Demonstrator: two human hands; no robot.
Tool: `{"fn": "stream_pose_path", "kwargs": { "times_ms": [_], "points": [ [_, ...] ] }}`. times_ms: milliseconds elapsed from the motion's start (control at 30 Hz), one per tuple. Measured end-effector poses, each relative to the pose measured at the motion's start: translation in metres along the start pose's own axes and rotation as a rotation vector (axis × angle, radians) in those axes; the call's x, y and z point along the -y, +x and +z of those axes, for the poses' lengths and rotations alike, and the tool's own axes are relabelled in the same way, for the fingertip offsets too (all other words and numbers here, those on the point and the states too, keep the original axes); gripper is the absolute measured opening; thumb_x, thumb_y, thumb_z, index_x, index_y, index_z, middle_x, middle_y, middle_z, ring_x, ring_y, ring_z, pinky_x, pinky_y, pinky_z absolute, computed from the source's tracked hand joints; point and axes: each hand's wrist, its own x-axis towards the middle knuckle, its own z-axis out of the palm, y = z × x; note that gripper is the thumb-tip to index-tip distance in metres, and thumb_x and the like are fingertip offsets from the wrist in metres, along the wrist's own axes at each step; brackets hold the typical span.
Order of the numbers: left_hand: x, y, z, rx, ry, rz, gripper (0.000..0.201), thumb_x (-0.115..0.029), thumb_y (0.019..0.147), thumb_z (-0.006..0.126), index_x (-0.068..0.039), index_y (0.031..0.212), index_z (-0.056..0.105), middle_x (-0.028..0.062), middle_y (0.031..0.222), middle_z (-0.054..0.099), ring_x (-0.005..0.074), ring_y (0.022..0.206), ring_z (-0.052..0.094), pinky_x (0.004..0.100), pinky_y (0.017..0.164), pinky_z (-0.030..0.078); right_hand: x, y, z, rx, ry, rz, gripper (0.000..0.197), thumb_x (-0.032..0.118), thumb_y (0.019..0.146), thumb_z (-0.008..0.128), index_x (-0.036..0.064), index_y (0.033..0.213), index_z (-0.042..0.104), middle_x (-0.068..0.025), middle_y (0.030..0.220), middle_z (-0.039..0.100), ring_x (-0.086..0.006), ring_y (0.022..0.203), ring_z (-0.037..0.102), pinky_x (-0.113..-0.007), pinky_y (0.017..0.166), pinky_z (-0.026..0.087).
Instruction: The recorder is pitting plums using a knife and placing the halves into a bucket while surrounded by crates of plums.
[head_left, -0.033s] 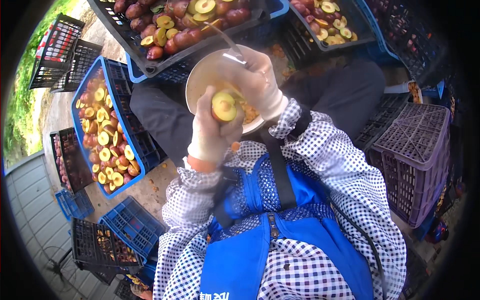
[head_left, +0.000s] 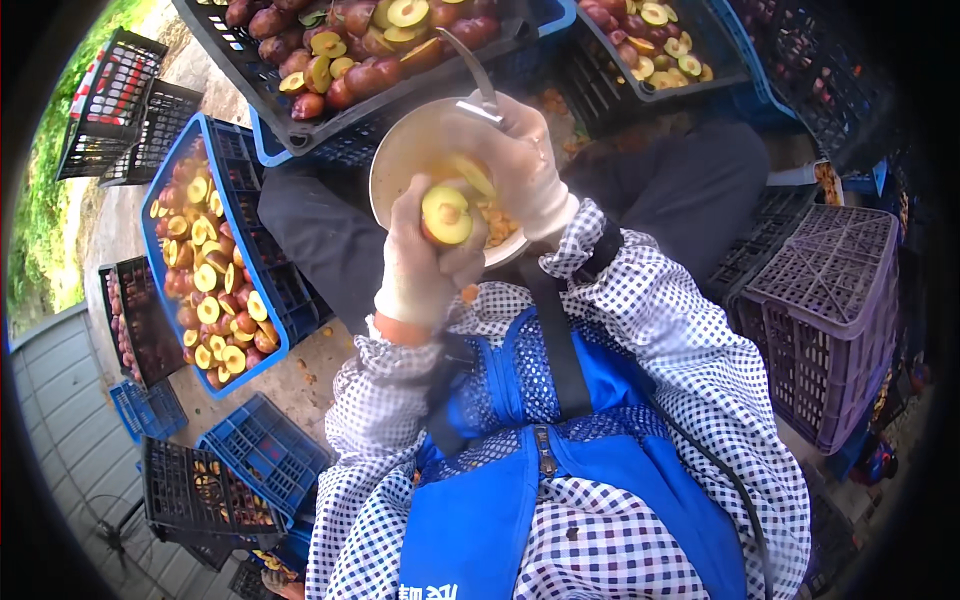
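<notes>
My left hand [head_left: 415, 255], in a pale glove, is closed round a halved plum [head_left: 446, 214]; its yellow cut face is turned up and brown shows at the centre. My gloved right hand [head_left: 530, 175] grips a knife [head_left: 482, 72] with a curved blade pointing up and away. Another yellow cut piece [head_left: 468, 172] shows between the two hands; which hand bears it, I cannot tell. Both hands are over a pale round bowl [head_left: 392, 150] between my legs. Small orange-brown bits [head_left: 500, 225] lie in the bowl, partly hidden by my hands.
A black crate [head_left: 300, 137] of whole and halved plums stands just beyond the bowl. To the left is a blue crate [head_left: 240, 378] full of halves. Another plum crate [head_left: 650, 97] is at the far right, and a purple crate [head_left: 820, 330] stands upside down nearer me.
The knife has swung up, its blade now steeper. A yellow cut piece has come into clearer view between my hands. The left hand and its plum half have hardly moved.
</notes>
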Motion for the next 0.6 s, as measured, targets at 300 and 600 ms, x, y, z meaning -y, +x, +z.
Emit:
{"fn": "stream_pose_path", "kwargs": {
  "times_ms": [300,600],
  "points": [
    [0.021,-0.006,0.013,-0.329,0.156,0.229,0.043,-0.037,0.098,0.058,-0.004,0.123,0.055,0.0094,0.11,0.064,0.0201,0.088,0.067,0.0337,0.073,0.058,-0.013,-0.019,0.013,-0.063,-0.074,0.161,0.017,0.016,0.092,0.067,0.0007,0.098,0.067,-0.0017,0.089,0.067,-0.0087,0.08,0.061,-0.025,0.071,0.05],
    [-0.049,-0.107,-0.021,-0.966,0.413,0.691,0.033,-0.026,0.088,0.072,-0.002,0.107,0.062,0.0049,0.08,0.066,0.0133,0.067,0.064,0.0256,0.062,0.052,-0.015,-0.021,0.022,-0.127,-0.288,0.17,0.022,0.027,0.095,0.068,0.0057,0.091,0.065,0.0013,0.075,0.063,-0.0003,0.053,0.044,-0.017,0.047,0.032]
  ]
}}
